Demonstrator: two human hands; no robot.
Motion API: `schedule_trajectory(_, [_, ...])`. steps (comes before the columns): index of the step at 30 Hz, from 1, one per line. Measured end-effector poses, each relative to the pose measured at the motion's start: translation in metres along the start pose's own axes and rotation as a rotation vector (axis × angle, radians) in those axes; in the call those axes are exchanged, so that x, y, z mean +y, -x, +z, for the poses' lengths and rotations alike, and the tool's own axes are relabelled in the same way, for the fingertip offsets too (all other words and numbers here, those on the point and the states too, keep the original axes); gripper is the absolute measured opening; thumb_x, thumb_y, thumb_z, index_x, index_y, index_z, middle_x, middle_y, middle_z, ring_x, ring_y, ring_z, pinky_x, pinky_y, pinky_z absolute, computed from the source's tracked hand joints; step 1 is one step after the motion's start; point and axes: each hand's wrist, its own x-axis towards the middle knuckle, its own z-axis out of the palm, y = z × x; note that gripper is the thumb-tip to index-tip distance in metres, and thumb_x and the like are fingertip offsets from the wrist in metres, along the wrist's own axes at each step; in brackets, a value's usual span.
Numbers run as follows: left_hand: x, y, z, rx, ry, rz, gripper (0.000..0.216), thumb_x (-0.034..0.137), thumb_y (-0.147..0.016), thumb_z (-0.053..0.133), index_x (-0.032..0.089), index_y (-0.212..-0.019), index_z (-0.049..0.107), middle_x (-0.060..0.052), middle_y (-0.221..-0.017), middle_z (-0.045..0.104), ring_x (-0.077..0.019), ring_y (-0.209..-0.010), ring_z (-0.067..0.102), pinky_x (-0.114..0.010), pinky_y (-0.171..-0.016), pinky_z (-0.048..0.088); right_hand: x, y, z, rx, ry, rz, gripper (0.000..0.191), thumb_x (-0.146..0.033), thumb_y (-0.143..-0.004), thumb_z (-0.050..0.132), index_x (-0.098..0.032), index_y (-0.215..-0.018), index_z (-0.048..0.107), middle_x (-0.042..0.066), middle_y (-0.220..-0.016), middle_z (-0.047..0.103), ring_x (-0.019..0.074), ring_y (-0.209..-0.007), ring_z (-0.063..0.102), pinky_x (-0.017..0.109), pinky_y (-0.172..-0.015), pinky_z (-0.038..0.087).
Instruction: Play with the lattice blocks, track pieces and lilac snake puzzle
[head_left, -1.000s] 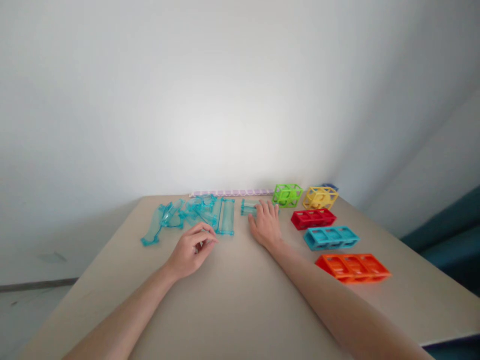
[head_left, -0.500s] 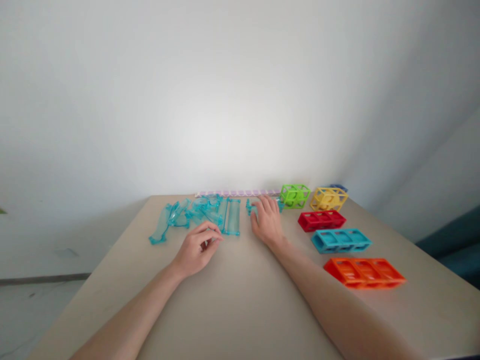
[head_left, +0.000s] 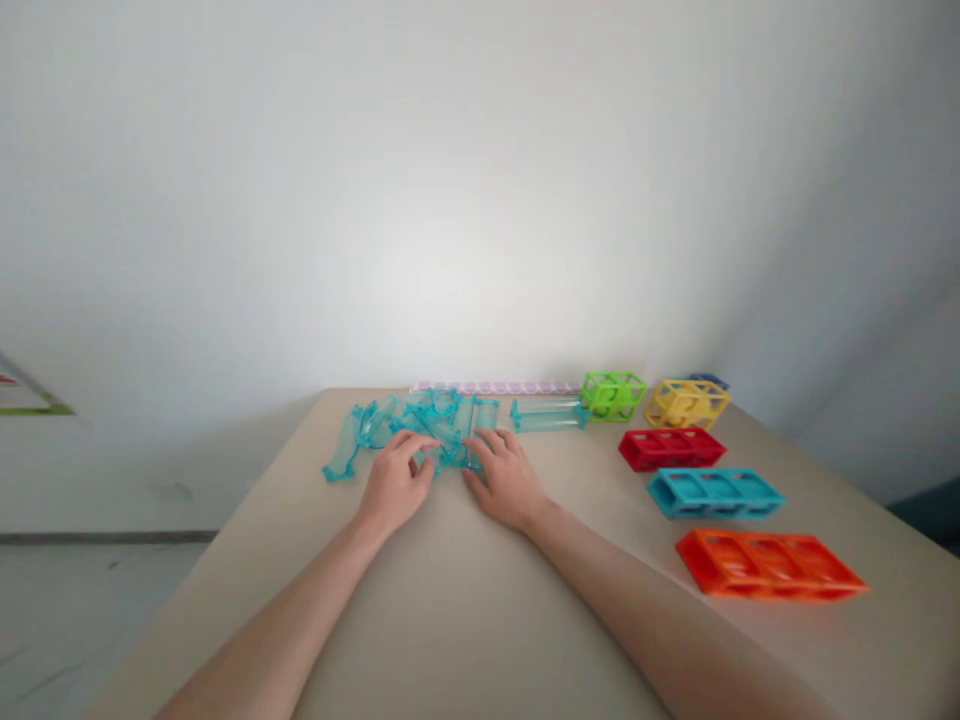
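Observation:
Several see-through turquoise plastic track pieces [head_left: 427,412] lie in a loose pile near the back of the table. My left hand [head_left: 396,482] is at the pile's near edge, with a gap between thumb and fingers and nothing visible in it. Just to its right, my right hand [head_left: 508,480] has its fingers apart over the near end of a straight turquoise piece [head_left: 486,412]; whether they touch it I cannot tell. Farther right, another straight turquoise piece [head_left: 551,415] lies flat, crosswise, beside a green open-frame block [head_left: 613,396].
Along the table's right side stand a yellow open-frame block [head_left: 686,404], a dark blue one [head_left: 709,381] behind it, and red [head_left: 671,449], blue [head_left: 716,494] and orange [head_left: 771,566] three-section blocks. A purple-white patterned strip [head_left: 499,387] runs along the wall.
My right hand has come back and left, off the crosswise piece, which now lies uncovered. My left hand's thumb and fingers have parted. The view has turned slightly left.

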Motion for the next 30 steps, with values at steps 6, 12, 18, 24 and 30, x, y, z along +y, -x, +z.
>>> schedule_trajectory(6, [-0.009,-0.006,-0.008,0.211,-0.172,-0.143,0.011,0.02,-0.079,0.053,0.02,-0.086,0.061,-0.001,-0.078,0.063,-0.0147,-0.062,0.057,-0.029,-0.069,0.047,0.002,-0.002,0.0,-0.001,-0.019,-0.053,0.04,-0.03,-0.089,0.051,-0.018,-0.127,0.054,0.012,-0.133,0.052,0.0283,-0.123,0.042,0.046,-0.105,0.033])
schedule_trajectory(12, [-0.028,-0.016,-0.037,0.416,-0.549,-0.311,0.032,0.03,-0.075,0.061,0.016,-0.104,0.063,-0.014,-0.101,0.062,-0.0325,-0.108,0.052,-0.047,-0.095,0.04,0.003,-0.005,-0.005,-0.004,-0.038,-0.066,0.044,-0.028,-0.086,0.054,-0.015,-0.128,0.053,0.013,-0.132,0.054,0.0282,-0.12,0.043,0.045,-0.106,0.033])
schedule_trajectory(18, [-0.049,-0.015,-0.037,0.221,-0.505,-0.512,0.033,0.035,-0.082,0.056,0.015,-0.106,0.065,-0.021,-0.109,0.055,-0.0349,-0.105,0.055,-0.045,-0.088,0.045,0.004,-0.005,-0.006,0.003,-0.037,-0.086,0.043,-0.029,-0.087,0.054,-0.014,-0.128,0.054,0.014,-0.131,0.054,0.0287,-0.119,0.043,0.046,-0.107,0.033])
schedule_trajectory(24, [-0.055,-0.017,-0.038,0.249,-0.47,-0.547,0.028,0.035,-0.087,0.049,0.015,-0.101,0.062,-0.019,-0.097,0.059,-0.0331,-0.096,0.06,-0.044,-0.085,0.046,0.004,-0.005,-0.006,-0.001,-0.038,-0.098,0.044,-0.028,-0.087,0.053,-0.015,-0.129,0.053,0.013,-0.13,0.055,0.0291,-0.119,0.043,0.046,-0.106,0.033])
schedule_trajectory(30, [-0.055,-0.019,-0.041,0.3,-0.388,-0.583,0.027,0.038,-0.088,0.047,0.014,-0.095,0.059,-0.021,-0.097,0.06,-0.0349,-0.094,0.062,-0.045,-0.08,0.046,0.005,-0.005,-0.005,0.006,-0.042,-0.1,0.044,-0.028,-0.087,0.053,-0.014,-0.129,0.054,0.013,-0.132,0.054,0.0291,-0.12,0.043,0.047,-0.106,0.032])
